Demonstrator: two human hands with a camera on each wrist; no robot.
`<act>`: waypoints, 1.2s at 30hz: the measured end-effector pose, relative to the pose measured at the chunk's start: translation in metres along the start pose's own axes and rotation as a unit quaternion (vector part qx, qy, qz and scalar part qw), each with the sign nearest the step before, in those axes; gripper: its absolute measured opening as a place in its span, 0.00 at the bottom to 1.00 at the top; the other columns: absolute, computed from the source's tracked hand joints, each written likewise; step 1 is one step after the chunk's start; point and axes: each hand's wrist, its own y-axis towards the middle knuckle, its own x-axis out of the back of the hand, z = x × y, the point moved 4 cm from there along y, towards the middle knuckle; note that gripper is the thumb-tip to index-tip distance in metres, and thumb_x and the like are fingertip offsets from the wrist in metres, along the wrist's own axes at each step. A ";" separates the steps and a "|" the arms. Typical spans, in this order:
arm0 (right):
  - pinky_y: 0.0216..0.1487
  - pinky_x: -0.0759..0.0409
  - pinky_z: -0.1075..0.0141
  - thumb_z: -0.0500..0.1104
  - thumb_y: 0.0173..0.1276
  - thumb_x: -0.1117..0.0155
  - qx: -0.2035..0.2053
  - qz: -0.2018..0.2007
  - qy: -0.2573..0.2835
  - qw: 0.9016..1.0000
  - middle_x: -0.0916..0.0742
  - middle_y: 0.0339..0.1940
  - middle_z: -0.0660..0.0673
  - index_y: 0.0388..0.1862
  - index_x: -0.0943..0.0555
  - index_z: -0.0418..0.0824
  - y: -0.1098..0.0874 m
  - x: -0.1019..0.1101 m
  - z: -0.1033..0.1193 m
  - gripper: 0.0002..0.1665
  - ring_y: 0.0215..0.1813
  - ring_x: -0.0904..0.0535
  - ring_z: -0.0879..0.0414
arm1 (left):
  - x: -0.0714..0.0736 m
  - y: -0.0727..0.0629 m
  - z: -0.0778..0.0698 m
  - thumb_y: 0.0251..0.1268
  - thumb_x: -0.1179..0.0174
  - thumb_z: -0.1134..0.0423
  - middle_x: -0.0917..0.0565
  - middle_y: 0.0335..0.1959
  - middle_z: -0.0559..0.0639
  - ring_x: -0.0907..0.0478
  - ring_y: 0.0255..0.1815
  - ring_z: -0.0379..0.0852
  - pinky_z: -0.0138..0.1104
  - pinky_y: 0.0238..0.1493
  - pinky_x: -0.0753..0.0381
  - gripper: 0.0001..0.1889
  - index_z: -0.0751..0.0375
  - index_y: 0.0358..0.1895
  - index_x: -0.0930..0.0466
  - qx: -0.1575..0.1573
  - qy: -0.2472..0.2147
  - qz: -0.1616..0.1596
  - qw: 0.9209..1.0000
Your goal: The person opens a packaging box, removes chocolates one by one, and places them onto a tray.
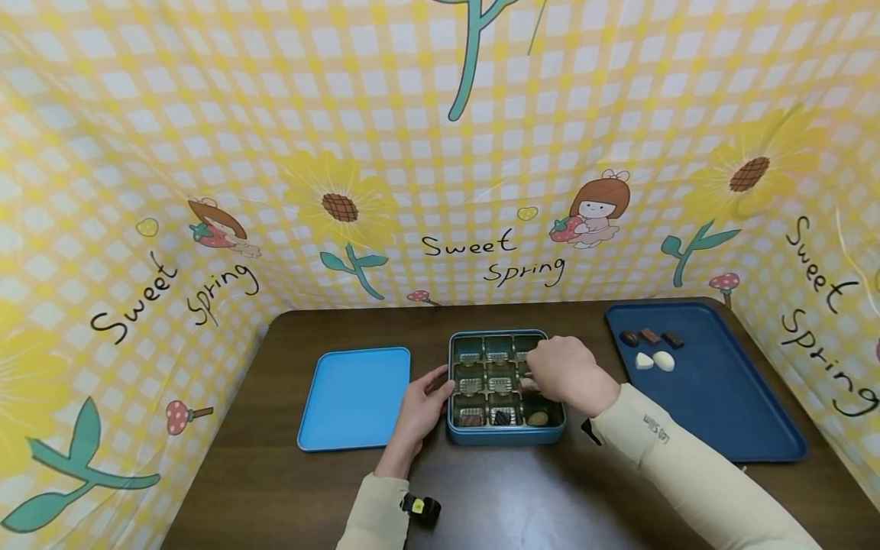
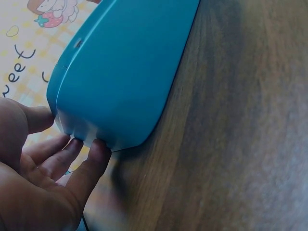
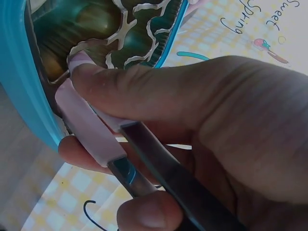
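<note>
A teal tin (image 1: 505, 436) with a clear divided insert stands on the table, with chocolates in the front row of compartments. One of these, a striped dark chocolate (image 1: 503, 416), sits in the middle. My left hand (image 1: 421, 406) rests its fingertips against the tin's left side, the thumb near the rim. Over the tin's right column, my right hand (image 1: 567, 371) pinches metal tongs (image 3: 149, 156) with pink tips (image 3: 86, 125). The tongs point down into the tin; what lies between their ends is hidden by the thumb.
To the left lies a light blue lid (image 1: 354, 399), flat on the table. On the right, a dark blue tray (image 1: 715, 397) holds several chocolates, among them a white chocolate (image 1: 663, 361) and a brown bar (image 1: 649, 336). A checked cloth (image 1: 385, 92) surrounds the table.
</note>
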 end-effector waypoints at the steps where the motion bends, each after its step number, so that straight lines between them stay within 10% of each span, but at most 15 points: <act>1: 0.23 0.21 0.57 0.52 0.70 0.31 0.001 0.000 0.001 1.000 0.21 0.17 0.49 0.21 0.18 0.46 0.000 0.000 -0.001 0.18 0.20 0.25 0.55 | 0.000 0.000 0.000 0.76 0.41 0.59 0.21 0.65 0.58 0.18 0.52 0.46 0.36 0.41 0.17 0.23 0.58 0.71 0.26 0.002 -0.002 0.000 1.000; 36: 0.21 0.31 0.62 0.43 0.67 0.30 -0.022 -0.044 0.057 0.997 0.24 0.16 0.50 0.25 0.16 0.45 -0.027 0.020 -0.027 0.09 0.19 0.30 0.56 | -0.001 -0.002 -0.003 0.76 0.41 0.59 0.22 0.65 0.62 0.18 0.53 0.49 0.37 0.42 0.16 0.24 0.61 0.71 0.27 -0.005 -0.007 0.002 1.000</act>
